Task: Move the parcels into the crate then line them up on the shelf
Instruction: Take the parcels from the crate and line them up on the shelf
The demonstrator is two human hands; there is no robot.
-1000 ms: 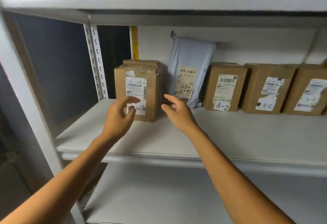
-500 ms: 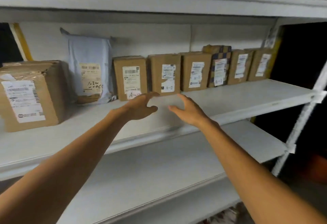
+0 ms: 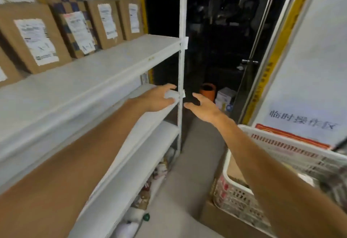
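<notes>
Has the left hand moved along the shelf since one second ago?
Yes. The left hand went right along the shelf, from the leftmost box to the white end post.

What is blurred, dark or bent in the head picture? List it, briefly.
Head view: motion blur smears the parcel labels beyond reading; the room past the upright post is nearly black; the wide lens slants the shelf; the white crate is soft-edged; the left hand and right hand show fairly clearly.
</notes>
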